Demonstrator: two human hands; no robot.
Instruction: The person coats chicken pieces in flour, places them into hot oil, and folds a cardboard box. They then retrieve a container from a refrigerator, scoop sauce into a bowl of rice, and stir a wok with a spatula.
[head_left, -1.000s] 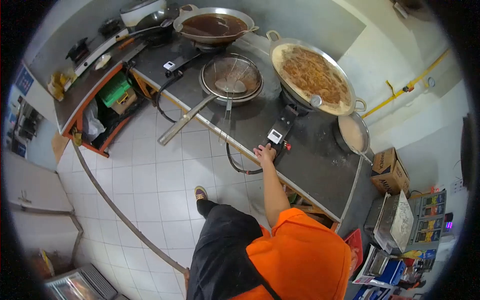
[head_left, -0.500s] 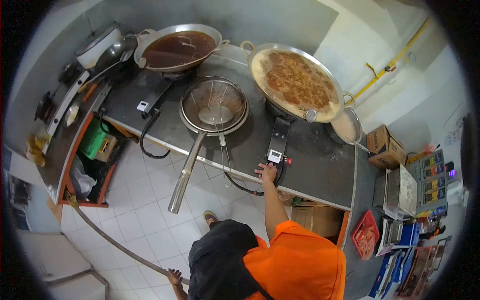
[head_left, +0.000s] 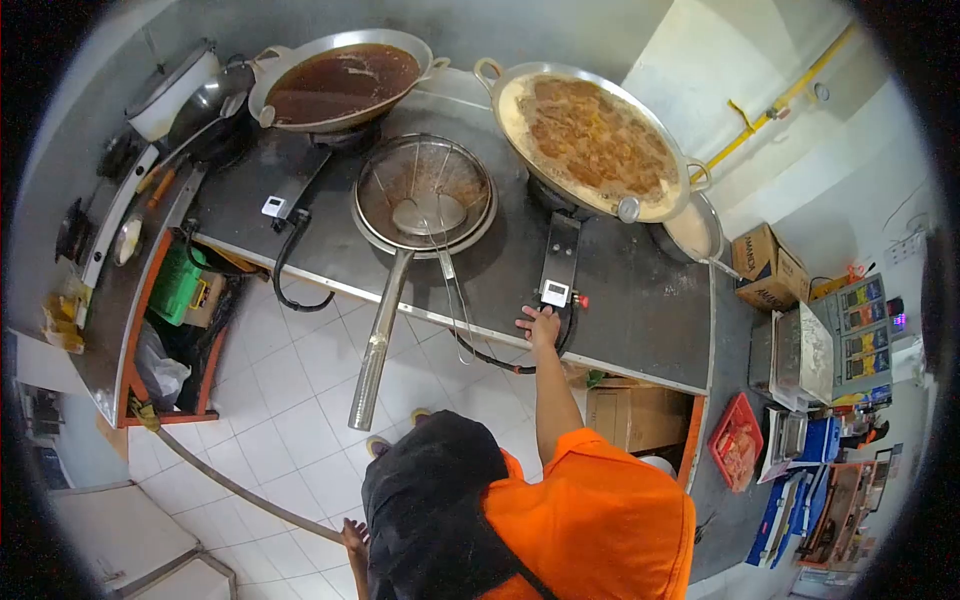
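Note:
My right hand [head_left: 541, 326] is at the counter's front edge, fingers spread, just below a small white display box [head_left: 555, 292] on the burner. A red knob [head_left: 582, 301] sits beside that box. Behind, a large wok [head_left: 505, 100] holds brown pieces in bubbling, foamy oil. My left hand [head_left: 354, 536] hangs low at my side with its fingers apart, near the end of a long grey-brown hose-like bar [head_left: 235, 486]. Left of my right hand, a long-handled strainer [head_left: 378, 345] rests over a bowl, with a smaller wire skimmer [head_left: 447, 265] lying in it.
A second wok [head_left: 435, 65] of dark brown liquid stands at the back left. A pan [head_left: 690, 230] of pale liquid sits beside the right wok. A red tray [head_left: 745, 410] with pinkish pieces, a cardboard box [head_left: 770, 268] and metal containers line the right side. Black hoses hang at the counter's front.
The view has shifted slightly. My left hand shows more fully, its fingers apart near the bar. My right hand stays by the burner's display box.

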